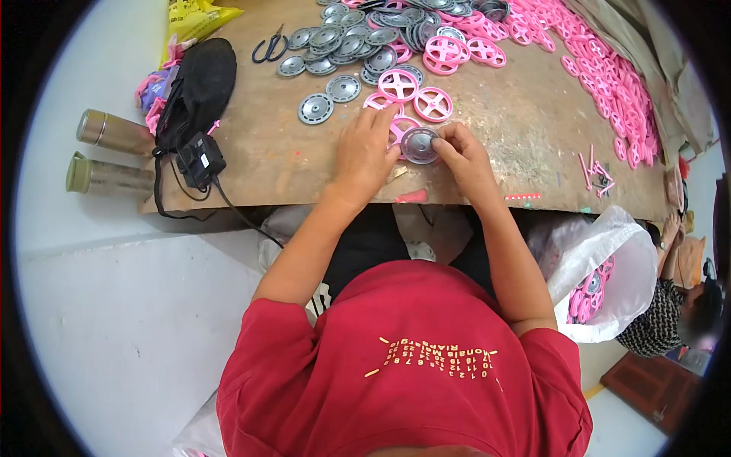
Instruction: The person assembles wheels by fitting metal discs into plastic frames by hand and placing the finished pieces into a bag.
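Note:
My right hand point(466, 156) pinches a grey, hubcap-like disc point(419, 145) between thumb and fingers, near the table's front edge. Just left of it, my left hand point(367, 149) has its thumb and fingers around the edge of a pink spoked wheel point(399, 128), which the disc partly overlaps. Whether disc and wheel are joined I cannot tell. Beyond my fingers lie more pink wheels, one at the right point(433, 104) and one behind point(397, 85). Two loose grey discs, a nearer one point(315, 109) and a farther one point(343, 88), rest to the left.
A heap of grey discs point(346, 42) and a long pile of pink wheels point(609, 84) cover the far table. Scissors point(271, 47), a black bag point(205, 84) and two flasks stand left. Small pink rods point(596, 171) lie right, above a plastic bag point(628, 259). Another person sits far right.

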Available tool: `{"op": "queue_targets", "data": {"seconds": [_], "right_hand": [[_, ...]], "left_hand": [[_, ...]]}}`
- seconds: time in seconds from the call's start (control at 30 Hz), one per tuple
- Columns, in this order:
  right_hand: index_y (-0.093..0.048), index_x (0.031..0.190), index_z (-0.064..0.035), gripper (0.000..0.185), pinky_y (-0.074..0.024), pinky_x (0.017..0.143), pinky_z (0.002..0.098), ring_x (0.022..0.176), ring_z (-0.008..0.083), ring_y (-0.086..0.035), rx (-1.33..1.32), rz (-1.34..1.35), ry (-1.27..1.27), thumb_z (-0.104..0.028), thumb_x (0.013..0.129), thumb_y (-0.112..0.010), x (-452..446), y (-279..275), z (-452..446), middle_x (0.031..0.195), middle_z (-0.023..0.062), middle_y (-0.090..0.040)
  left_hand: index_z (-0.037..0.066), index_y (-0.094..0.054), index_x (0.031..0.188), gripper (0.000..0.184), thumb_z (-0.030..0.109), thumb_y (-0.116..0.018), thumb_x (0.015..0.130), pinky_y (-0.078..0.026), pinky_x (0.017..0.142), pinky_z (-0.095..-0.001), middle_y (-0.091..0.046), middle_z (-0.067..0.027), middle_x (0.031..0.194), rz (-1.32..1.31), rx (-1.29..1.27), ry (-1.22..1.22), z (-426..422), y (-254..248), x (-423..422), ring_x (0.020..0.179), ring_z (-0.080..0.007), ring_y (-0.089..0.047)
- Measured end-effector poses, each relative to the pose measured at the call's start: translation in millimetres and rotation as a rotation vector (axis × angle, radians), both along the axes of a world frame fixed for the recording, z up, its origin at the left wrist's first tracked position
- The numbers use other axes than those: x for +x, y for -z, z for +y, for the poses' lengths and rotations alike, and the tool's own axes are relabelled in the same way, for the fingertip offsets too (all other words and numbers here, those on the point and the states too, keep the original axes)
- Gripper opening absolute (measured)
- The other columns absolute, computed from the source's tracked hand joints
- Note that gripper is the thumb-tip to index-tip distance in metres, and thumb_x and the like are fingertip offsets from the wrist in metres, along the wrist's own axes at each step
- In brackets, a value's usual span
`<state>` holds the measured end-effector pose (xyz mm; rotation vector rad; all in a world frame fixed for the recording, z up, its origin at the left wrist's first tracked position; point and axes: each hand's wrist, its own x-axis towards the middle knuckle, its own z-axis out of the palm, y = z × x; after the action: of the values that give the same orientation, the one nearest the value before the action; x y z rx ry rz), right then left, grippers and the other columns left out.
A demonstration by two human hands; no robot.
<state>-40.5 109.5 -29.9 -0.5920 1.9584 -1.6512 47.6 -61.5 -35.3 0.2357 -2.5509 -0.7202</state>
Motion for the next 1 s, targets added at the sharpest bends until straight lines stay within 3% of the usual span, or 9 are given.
{"op": "queue_targets", "data": {"seconds": [0.17,0.23,0.33,0.4,0.6,0.73,0.83,0.93,1.0], "right_hand": [[-0.057,0.098,-0.0040,0.013,-0.0421,0.061,0.0209,0.070,0.0063,-0.051,-0.039,0.059,0.122,-0.013,0.089,-0.058,-5,3,-3,0.083,-0.0004,-0.056],[-0.057,0.099,-0.0037,0.013,-0.0433,0.063,0.0212,0.072,0.0068,-0.053,-0.077,0.073,0.183,-0.013,0.090,-0.058,-1,-8,-3,0.084,0.0001,-0.057],[-0.058,0.105,-0.0020,0.017,-0.0460,0.066,0.0219,0.074,0.0081,-0.056,-0.134,0.168,0.230,-0.011,0.090,-0.058,0,-16,-3,0.087,0.0017,-0.060],[-0.060,0.106,-0.0001,0.018,-0.0462,0.066,0.0220,0.073,0.0088,-0.056,0.000,0.582,0.186,-0.010,0.090,-0.058,4,-22,-3,0.089,0.0027,-0.061],[-0.062,0.105,0.0009,0.018,-0.0465,0.066,0.0229,0.073,0.0096,-0.056,-0.048,0.272,0.083,-0.008,0.090,-0.058,0,-49,19,0.090,0.0041,-0.061],[-0.058,0.108,0.0015,0.019,-0.0462,0.066,0.0230,0.071,0.0093,-0.055,0.126,0.406,0.034,-0.007,0.091,-0.055,2,-58,27,0.089,0.0033,-0.061],[-0.057,0.107,0.0016,0.018,-0.0459,0.066,0.0227,0.069,0.0089,-0.054,0.216,0.655,0.088,-0.006,0.091,-0.054,4,-54,35,0.087,0.0030,-0.060],[-0.056,0.109,0.0013,0.019,-0.0452,0.066,0.0224,0.069,0.0087,-0.053,0.114,0.288,0.174,-0.006,0.091,-0.054,7,-62,40,0.088,0.0027,-0.059],[-0.055,0.110,0.0011,0.020,-0.0447,0.065,0.0222,0.070,0.0085,-0.053,0.063,0.266,0.156,-0.006,0.091,-0.053,13,-67,42,0.089,0.0026,-0.059]], "left_hand": [[0.005,-0.055,0.115,0.045,0.009,-0.071,0.073,-0.051,0.072,-0.0361,-0.059,-0.0091,0.099,0.025,0.287,0.061,-2,1,3,0.088,-0.0243,-0.061],[0.001,-0.055,0.115,0.037,0.007,-0.067,0.081,-0.054,0.068,-0.0275,-0.063,-0.0076,0.097,-0.032,1.028,0.137,1,-1,1,0.083,-0.0153,-0.064],[-0.002,-0.054,0.116,0.031,0.008,-0.062,0.087,-0.053,0.067,-0.0220,-0.065,-0.0076,0.096,0.040,1.307,0.198,16,-11,-3,0.083,-0.0097,-0.063],[-0.002,-0.054,0.117,0.031,0.008,-0.060,0.088,-0.053,0.067,-0.0227,-0.066,-0.0080,0.097,0.067,1.329,0.206,26,-14,-7,0.083,-0.0099,-0.063],[-0.002,-0.055,0.118,0.029,0.008,-0.057,0.090,-0.053,0.068,-0.0232,-0.065,-0.0078,0.098,0.057,1.164,0.299,33,-25,-3,0.083,-0.0092,-0.061],[-0.002,-0.057,0.117,0.029,0.007,-0.057,0.090,-0.052,0.069,-0.0238,-0.065,-0.0067,0.096,0.091,1.017,0.345,42,-23,-6,0.082,-0.0089,-0.060],[-0.001,-0.053,0.122,0.033,0.006,-0.056,0.089,-0.052,0.069,-0.0241,-0.064,-0.0069,0.095,0.049,1.178,0.368,55,-29,-6,0.082,-0.0087,-0.060],[0.003,-0.043,0.131,0.041,0.007,-0.054,0.092,-0.053,0.068,-0.0240,-0.063,-0.0080,0.102,0.079,1.161,0.432,66,-27,-6,0.086,-0.0122,-0.062],[0.003,-0.041,0.132,0.043,0.006,-0.054,0.092,-0.053,0.068,-0.0238,-0.063,-0.0087,0.103,0.045,1.194,0.430,66,-29,-6,0.085,-0.0130,-0.063]]}}
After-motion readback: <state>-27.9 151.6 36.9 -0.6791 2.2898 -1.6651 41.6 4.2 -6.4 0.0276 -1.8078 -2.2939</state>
